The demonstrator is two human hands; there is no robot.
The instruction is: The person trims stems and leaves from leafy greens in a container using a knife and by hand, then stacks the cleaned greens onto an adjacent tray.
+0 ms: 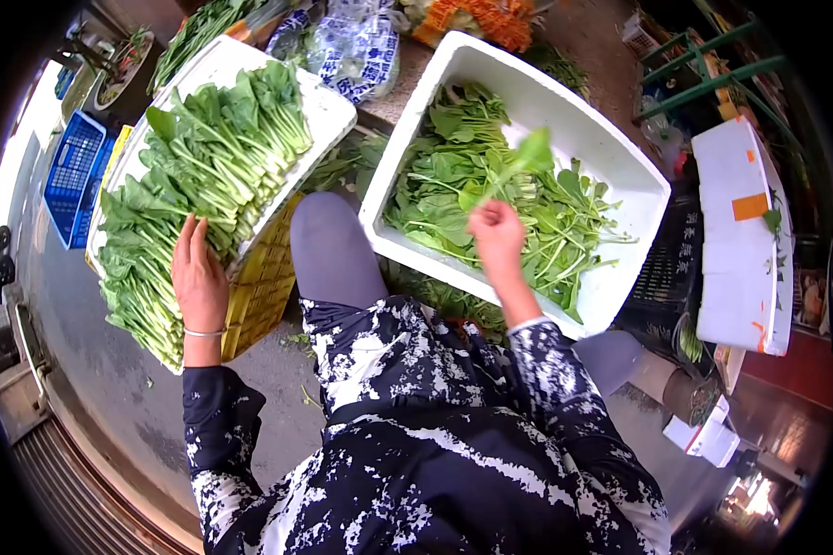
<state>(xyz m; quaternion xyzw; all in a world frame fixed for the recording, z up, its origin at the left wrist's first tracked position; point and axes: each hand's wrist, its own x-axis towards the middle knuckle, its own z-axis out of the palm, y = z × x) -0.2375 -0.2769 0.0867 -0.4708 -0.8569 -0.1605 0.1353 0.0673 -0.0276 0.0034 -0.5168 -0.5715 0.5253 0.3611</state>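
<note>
My right hand [500, 239] is closed in a pinch above the white foam box [634, 191], with a single leafy green [530, 154] sticking up from it. That leaf is a little blurred. Beneath the hand, loose leafy greens [435, 190] lie heaped in the box. Over on the left, my left hand [200, 291] rests with fingers stretched out on the near edge of neatly stacked leafy greens [204, 157]. Those lie in rows on a white foam lid [329, 106], their pale stems turned toward me.
A yellow crate [267, 282] supports the foam lid. Farther left stands a blue crate [72, 176]. Plastic-wrapped vegetables [352, 51] and an orange net bag [477, 20] sit at the back. Right of the box are a black crate [666, 250] and another white foam box [736, 277].
</note>
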